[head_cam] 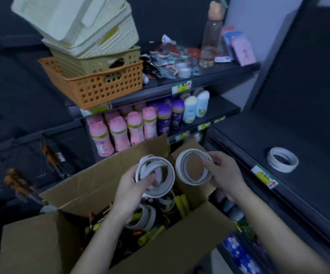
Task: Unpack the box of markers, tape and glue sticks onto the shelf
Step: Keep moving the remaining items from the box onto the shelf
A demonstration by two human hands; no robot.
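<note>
Two bare forearms reach over the near flap of an open brown cardboard box [93, 180] in a dim stockroom aisle. The left hand [132, 186] curls its fingers around a loose cluster of white tape rolls [150, 167], which sit askew and cross one another. The right hand [225, 171] pinches a neater stack of white tape rolls [180, 169] at its right rim, thumb on the inside. Both bundles hang above the box's far end, short of any shelf.

Tape rolls like these are probably light and stiff, but stacked rings slide on each other. A grip across the whole stack, or with fingers through the core, looks safer than pinching a single edge. The skewed left bundle seems the likelier to shed a roll.

Inside the box lie more white tape rolls [146, 216] and yellow tubes [182, 202], glue sticks or markers, it is hard to say. Dark pen-like items lie along its left side.

Near the front edge of the dark shelf [308, 135] to the right sits another stack of white tape rolls [284, 168], just behind a green and yellow price label [265, 176]. Beyond the box, pink plastic bottles [118, 133] fill a lower shelf. An orange perforated basket [108, 86] holding cream baskets stands above.
</note>
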